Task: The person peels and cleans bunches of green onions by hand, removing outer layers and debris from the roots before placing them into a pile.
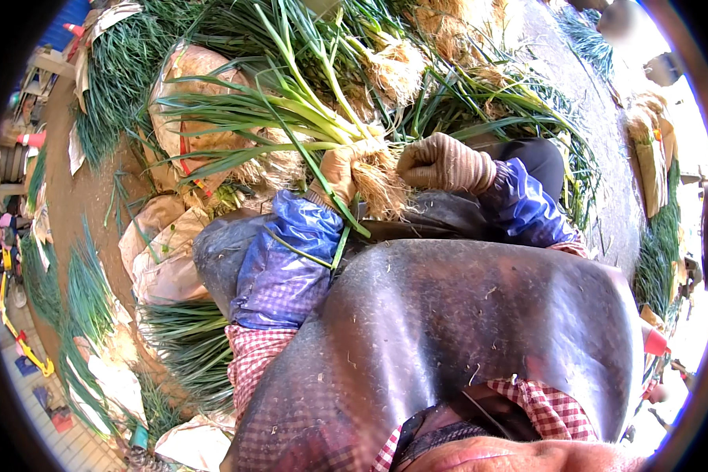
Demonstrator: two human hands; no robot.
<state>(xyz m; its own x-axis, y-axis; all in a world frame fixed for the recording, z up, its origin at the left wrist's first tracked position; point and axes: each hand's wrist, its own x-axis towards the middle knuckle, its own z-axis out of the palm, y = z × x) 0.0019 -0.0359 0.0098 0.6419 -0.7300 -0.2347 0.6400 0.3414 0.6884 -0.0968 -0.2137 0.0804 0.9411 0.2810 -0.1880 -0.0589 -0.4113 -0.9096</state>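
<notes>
Left fingers (363,148) clamp green onions (322,124) with shaggy tan roots (381,187); right fingers (421,157) curl together

Strong, daylight-like brightness fills the view, heaviest far to the right of the fingers (426,169), where the background burns out to white. The grey ground (617,212) on that side is washed pale by glare, while the brown floor (69,208) well to their left is more evenly lit. Below the fingers, the dark apron (480,315) carries broad milky sheens, and the blue sleeves (291,244) catch small glossy highlights. The roots (380,185) between the fingers look fairly crisp; a round patch far up to their right is blurred. Toward the rim, straight edges bend, black corners close in and violet fringing shows
</notes>
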